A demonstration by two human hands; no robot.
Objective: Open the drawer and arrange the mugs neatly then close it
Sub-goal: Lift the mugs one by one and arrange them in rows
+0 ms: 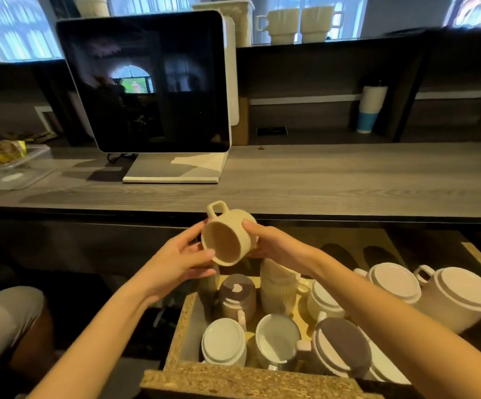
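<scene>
Head view: both hands are up over the open drawer (233, 380), sharing one cream mug (227, 236). The mug is in the air just in front of the desk (334, 177) edge, tipped so its mouth faces the camera and its handle points up. The left hand (180, 264) cups the mug's left side with the thumb at the lower rim. The right hand (275, 246) grips the right side, thumb across the ribbed wall, its other fingers hidden behind.

Below, the drawer holds the other mugs close together. At the front are an upturned white mug (223, 341), an upright white mug (276, 338) beside it, and a brown-based mug (344, 345) tilted toward the camera. Behind them stand a dark upturned mug (237, 295) and a tall cream mug (278, 286), which seems to lean, though blur makes that unsure. A large beige mug (458, 298) sits upturned at the right.

On the desk stands a dark monitor (150, 82).
</scene>
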